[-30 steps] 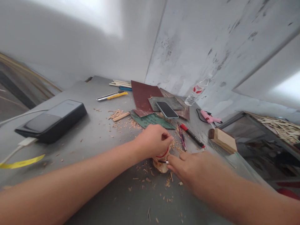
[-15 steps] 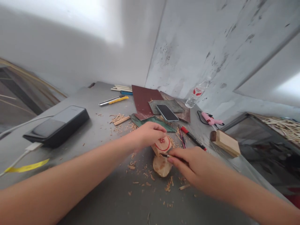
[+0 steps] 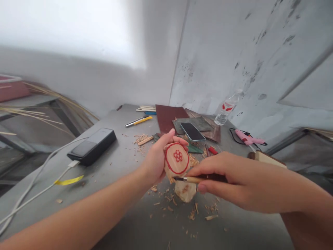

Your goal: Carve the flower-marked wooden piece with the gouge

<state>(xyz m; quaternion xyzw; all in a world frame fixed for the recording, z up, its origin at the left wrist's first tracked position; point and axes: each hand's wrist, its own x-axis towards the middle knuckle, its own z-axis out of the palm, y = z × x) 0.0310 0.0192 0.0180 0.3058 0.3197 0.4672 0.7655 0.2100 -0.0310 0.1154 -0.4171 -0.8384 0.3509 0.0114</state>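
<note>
My left hand (image 3: 157,158) is closed around a pale wooden block (image 3: 177,166), its top face tilted toward me. That face bears a red drawn circle with a small red flower inside. In my right hand (image 3: 223,177) I grip a carving knife (image 3: 192,179) by its wooden handle. Its dark metal tip lies against the lower edge of the block. Just below is a rounded pale wooden end (image 3: 185,192); whether it joins the block I cannot tell. Wood shavings (image 3: 192,210) lie around it on the grey table (image 3: 135,215).
Behind my hands are a phone (image 3: 193,132), sandpaper sheets (image 3: 169,116), a yellow utility knife (image 3: 142,120) and a water bottle (image 3: 225,109). A power bank (image 3: 92,146) with white cables lies left. On the right are a pink glue gun (image 3: 248,138) and a wooden block (image 3: 269,158).
My left hand has tilted the block so its flower face turns toward me. My right hand, with the carving knife, has turned and lies flatter. The camera view has shifted left.
</note>
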